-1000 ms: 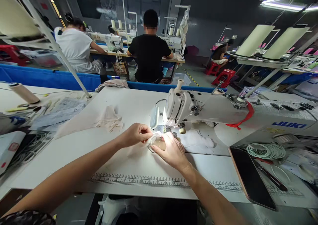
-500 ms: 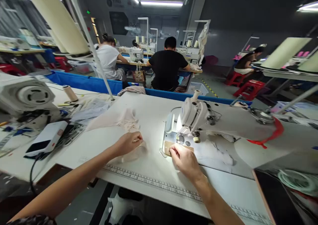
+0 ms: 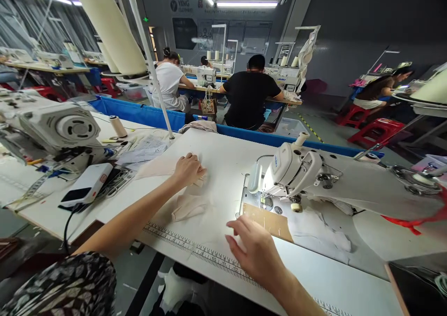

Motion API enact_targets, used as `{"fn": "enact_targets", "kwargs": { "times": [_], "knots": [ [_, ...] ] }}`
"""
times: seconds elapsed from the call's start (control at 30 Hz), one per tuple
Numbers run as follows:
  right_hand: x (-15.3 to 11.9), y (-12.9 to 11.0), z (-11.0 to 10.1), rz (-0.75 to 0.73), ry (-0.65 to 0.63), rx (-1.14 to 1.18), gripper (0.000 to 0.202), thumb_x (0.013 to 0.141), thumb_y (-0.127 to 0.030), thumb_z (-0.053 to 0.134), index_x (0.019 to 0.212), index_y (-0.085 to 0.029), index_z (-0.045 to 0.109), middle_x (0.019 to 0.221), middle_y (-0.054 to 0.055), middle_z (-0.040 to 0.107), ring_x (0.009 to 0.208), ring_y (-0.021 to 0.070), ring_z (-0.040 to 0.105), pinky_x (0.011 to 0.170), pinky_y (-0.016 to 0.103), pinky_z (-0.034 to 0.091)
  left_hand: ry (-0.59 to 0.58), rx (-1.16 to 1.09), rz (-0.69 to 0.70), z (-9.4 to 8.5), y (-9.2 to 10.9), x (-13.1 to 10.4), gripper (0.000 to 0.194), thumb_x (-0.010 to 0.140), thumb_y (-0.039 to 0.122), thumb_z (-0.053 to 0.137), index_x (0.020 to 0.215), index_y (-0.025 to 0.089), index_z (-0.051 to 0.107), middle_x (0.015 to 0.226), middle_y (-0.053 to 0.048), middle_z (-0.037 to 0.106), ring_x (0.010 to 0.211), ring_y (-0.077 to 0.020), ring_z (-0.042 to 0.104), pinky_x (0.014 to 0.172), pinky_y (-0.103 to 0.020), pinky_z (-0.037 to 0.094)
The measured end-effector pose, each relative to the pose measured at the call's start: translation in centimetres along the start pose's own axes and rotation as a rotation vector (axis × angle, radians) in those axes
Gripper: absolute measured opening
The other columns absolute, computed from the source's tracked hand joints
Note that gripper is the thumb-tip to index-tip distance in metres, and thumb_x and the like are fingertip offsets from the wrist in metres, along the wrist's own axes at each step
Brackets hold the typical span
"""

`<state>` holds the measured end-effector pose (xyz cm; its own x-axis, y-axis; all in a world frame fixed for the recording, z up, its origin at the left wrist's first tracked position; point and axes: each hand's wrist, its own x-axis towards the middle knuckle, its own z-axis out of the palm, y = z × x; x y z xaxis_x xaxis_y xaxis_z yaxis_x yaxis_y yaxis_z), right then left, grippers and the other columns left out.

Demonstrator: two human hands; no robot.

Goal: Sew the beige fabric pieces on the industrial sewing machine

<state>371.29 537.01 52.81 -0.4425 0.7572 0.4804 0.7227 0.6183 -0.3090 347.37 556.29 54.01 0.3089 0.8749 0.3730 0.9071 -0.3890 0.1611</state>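
Observation:
My left hand [image 3: 189, 170] is over the pale pink fabric [image 3: 159, 167] on the table, fingers curled down onto a bunched part of it. A second small pale fabric piece [image 3: 190, 206] lies loose on the table, nearer to me than that hand. My right hand [image 3: 256, 253] hovers over the front of the table with thumb and fingers apart, nothing between them. Just beyond it is the white sewing machine [image 3: 284, 167], its lamp lighting the needle area. A tan-brown sheet [image 3: 267, 218] lies flat beside the machine's plate.
A printed ruler [image 3: 206, 255] runs along the table's front edge. White cloth [image 3: 324, 230] lies under the machine arm. At left are a white box with a dark display [image 3: 85, 185], cables and another machine [image 3: 59, 125]. A dark flat panel [image 3: 415, 283] is at lower right. Co-workers sit beyond.
My left hand has left the near fabric piece and moved away from me to the farther fabric. My right hand has come off the brown sheet, toward me, and opened. The view has shifted.

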Motion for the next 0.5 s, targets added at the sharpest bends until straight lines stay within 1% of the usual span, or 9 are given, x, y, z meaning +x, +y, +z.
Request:
{"fn": "enact_targets", "kwargs": {
  "times": [0.07,0.1,0.2,0.23,0.27,0.33,0.4,0.47,0.5],
  "knots": [
    [0.5,-1.9,1.0,-0.097,-0.041,-0.048,0.019,0.092,-0.021,0.059,0.110,-0.019,0.062,0.092,0.004,0.065,0.074,0.0183,0.060,0.064,0.031,0.047,0.053,-0.081,-0.030,1.0,0.3,0.4,0.024,0.086,0.028,0.061,0.066,0.017,0.064,0.089,-0.013,0.069,0.101,-0.0297,0.056,0.080,-0.038,0.045],
    [0.7,-2.9,1.5,-0.142,-0.067,-0.088,0.026,0.089,-0.024,0.065,0.114,-0.018,0.061,0.094,0.005,0.065,0.075,0.0195,0.059,0.064,0.032,0.048,0.073,-0.127,-0.039,1.4,0.4,0.5,0.021,0.086,0.024,0.059,0.067,0.018,0.063,0.087,-0.012,0.069,0.099,-0.0287,0.057,0.080,-0.038,0.045],
    [1.4,-5.5,3.4,-0.219,-0.109,-0.225,0.061,0.074,-0.043,0.085,0.123,-0.017,0.060,0.094,0.006,0.064,0.073,0.0224,0.058,0.061,0.035,0.048,0.109,-0.234,-0.053,1.8,0.3,0.5,0.017,0.087,0.021,0.054,0.072,0.019,0.063,0.088,-0.010,0.069,0.097,-0.0255,0.059,0.084,-0.036,0.045],
    [1.4,-6.1,4.0,-0.223,-0.105,-0.260,0.067,0.069,-0.048,0.088,0.121,-0.016,0.060,0.092,0.006,0.064,0.072,0.0228,0.058,0.059,0.035,0.048,0.127,-0.270,-0.065,1.7,0.1,0.6,0.017,0.088,0.023,0.052,0.075,0.019,0.062,0.089,-0.009,0.070,0.097,-0.0244,0.059,0.085,-0.036,0.046],
    [1.4,-6.6,4.5,-0.223,-0.098,-0.286,0.066,0.067,-0.049,0.089,0.116,-0.016,0.061,0.090,0.006,0.063,0.071,0.0226,0.057,0.057,0.035,0.047,0.145,-0.300,-0.079,1.4,-0.3,0.6,0.018,0.090,0.025,0.049,0.078,0.019,0.060,0.092,-0.009,0.070,0.096,-0.0230,0.061,0.086,-0.034,0.046],
    [1.3,-7.1,5.4,-0.234,-0.094,-0.303,0.045,0.070,-0.038,0.087,0.099,-0.016,0.062,0.085,0.005,0.061,0.069,0.0212,0.056,0.056,0.033,0.045,0.230,-0.426,-0.136,0.5,-1.2,0.9,0.021,0.094,0.030,0.041,0.084,0.019,0.056,0.095,-0.009,0.071,0.094,-0.0200,0.063,0.085,-0.031,0.048],
    [1.0,-7.2,5.9,-0.261,-0.094,-0.265,0.022,0.074,-0.020,0.078,0.084,-0.018,0.058,0.080,0.003,0.060,0.067,0.0191,0.055,0.055,0.032,0.043,0.387,-0.668,-0.210,-0.6,-2.5,1.0,0.021,0.094,0.035,0.039,0.086,0.020,0.051,0.092,-0.008,0.071,0.090,-0.0179,0.065,0.081,-0.028,0.050],
    [0.9,-6.8,5.8,-0.251,-0.067,-0.192,0.015,0.079,-0.008,0.065,0.078,-0.019,0.055,0.076,0.001,0.059,0.065,0.0176,0.054,0.055,0.031,0.042,0.581,-0.922,-0.267,-2.2,-3.6,1.0,0.021,0.091,0.040,0.044,0.085,0.021,0.048,0.081,-0.005,0.070,0.082,-0.0166,0.065,0.077,-0.026,0.051],
    [0.9,-6.4,5.5,-0.213,-0.041,-0.140,0.014,0.082,-0.007,0.059,0.078,-0.019,0.054,0.075,0.001,0.059,0.064,0.0169,0.055,0.056,0.030,0.042,0.649,-1.006,-0.279,-3.1,-4.1,0.8,0.022,0.088,0.042,0.048,0.084,0.021,0.048,0.073,-0.002,0.066,0.075,-0.0158,0.063,0.073,-0.026,0.050]
  ]
}}
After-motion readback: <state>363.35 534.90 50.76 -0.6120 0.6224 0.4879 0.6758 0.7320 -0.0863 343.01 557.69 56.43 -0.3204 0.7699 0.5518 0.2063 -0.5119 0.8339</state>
